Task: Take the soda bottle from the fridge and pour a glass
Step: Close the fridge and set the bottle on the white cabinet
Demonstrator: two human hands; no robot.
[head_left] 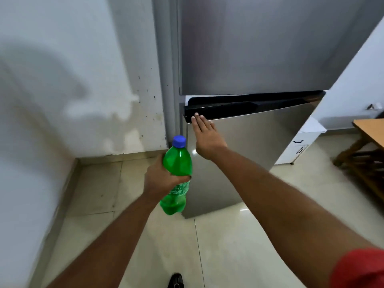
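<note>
One soda bottle [177, 175], mid-body in left hand [161, 179]

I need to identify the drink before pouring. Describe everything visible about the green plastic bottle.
The green translucent plastic soda bottle has a blue screw cap, still on, and a green label with pale lettering too blurred to read. It stands roughly upright in the air, gripped around its middle by the left hand, in front of the steel fridge door's lower left edge. Nothing else touches it.
</note>
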